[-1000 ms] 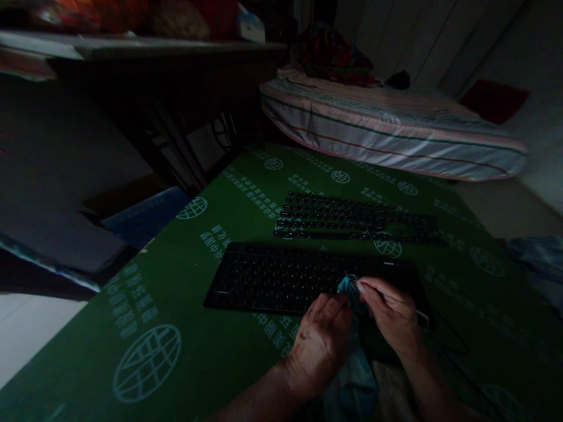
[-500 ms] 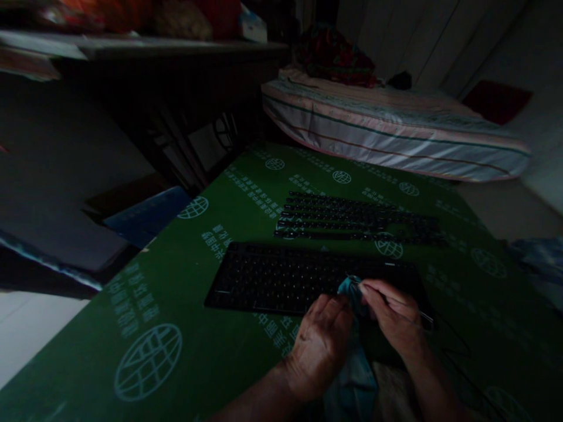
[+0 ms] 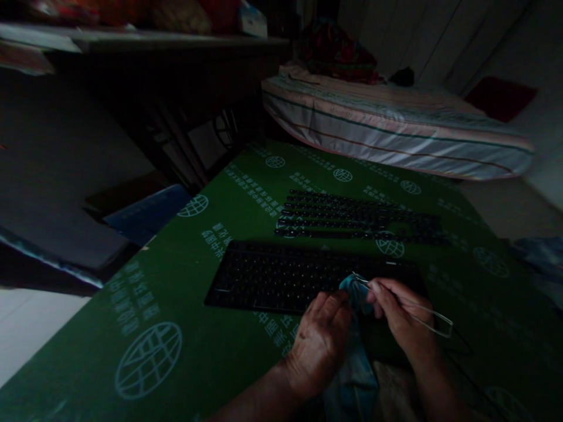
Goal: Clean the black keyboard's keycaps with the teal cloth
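Observation:
A black keyboard [image 3: 272, 278] lies on the green printed tabletop, its keycap places showing rows of small light dots. My left hand [image 3: 323, 340] is closed on a blue-green cloth [image 3: 354, 375] at the keyboard's near edge; part of the cloth hangs down below the hand. In my right hand [image 3: 402, 313], thumb and fingers pinch a thin bent metal wire tool [image 3: 442, 325]. Its tip meets the cloth's bunched upper end, and its squared loop sticks out behind the hand to the right. Behind the keyboard, loose black keycaps [image 3: 329, 214] are laid out in rows.
A cable [image 3: 460, 346] trails right of the keyboard across the green tabletop [image 3: 211, 351]. A bed with a striped sheet [image 3: 396, 135] stands beyond. At the left is a higher dark table [image 3: 176, 44] with bags and a box on it.
My right hand has turned and shifted slightly right and up, so the wire tool's looped rear end now shows clearly. The left hand, keyboard and keycaps stay about where they were.

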The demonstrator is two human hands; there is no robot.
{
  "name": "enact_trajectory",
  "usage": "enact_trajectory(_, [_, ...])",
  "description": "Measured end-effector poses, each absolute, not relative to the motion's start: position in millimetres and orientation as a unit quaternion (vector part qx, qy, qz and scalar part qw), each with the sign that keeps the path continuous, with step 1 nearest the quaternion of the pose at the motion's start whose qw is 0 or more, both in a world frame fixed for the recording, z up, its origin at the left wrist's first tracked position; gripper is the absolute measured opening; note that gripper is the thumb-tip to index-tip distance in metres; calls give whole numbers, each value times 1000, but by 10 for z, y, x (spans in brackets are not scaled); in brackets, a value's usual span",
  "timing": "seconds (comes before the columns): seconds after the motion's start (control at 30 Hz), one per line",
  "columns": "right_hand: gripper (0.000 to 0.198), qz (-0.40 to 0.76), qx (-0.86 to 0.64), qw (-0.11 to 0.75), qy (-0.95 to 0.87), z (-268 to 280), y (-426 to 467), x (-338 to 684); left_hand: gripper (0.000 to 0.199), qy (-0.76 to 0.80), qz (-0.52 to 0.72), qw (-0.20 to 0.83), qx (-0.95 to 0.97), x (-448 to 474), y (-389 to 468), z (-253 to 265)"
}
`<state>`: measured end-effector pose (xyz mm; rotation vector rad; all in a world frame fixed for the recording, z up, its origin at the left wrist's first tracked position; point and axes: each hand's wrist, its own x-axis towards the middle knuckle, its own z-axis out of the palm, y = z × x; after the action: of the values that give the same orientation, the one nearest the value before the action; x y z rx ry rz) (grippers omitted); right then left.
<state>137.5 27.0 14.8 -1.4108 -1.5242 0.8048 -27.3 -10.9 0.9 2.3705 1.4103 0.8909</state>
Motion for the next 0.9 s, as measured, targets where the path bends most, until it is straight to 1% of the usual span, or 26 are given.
enact_trajectory(0.13, [21,319,-559,423,-638,68,284,1361,27,485,312,119,809,-264,-102,1])
enact_trajectory(0.33, [21,280,-551,414,-668,49,302,1312,23,481,323,102,809,-252,-89,-12])
enact_trajectory(0.57, [18,274,-534,409,-687,56,324,1275,23,482,333,117,802,-245,-74,-11])
enact_trajectory(0.77, [25,285,-552,397,-676,99,317,1329,22,470,322,130,811,-251,-95,9])
enact_trajectory(0.9, [24,285,-548,395,-681,101,312,1329,24,463,318,145,815,-255,-90,46])
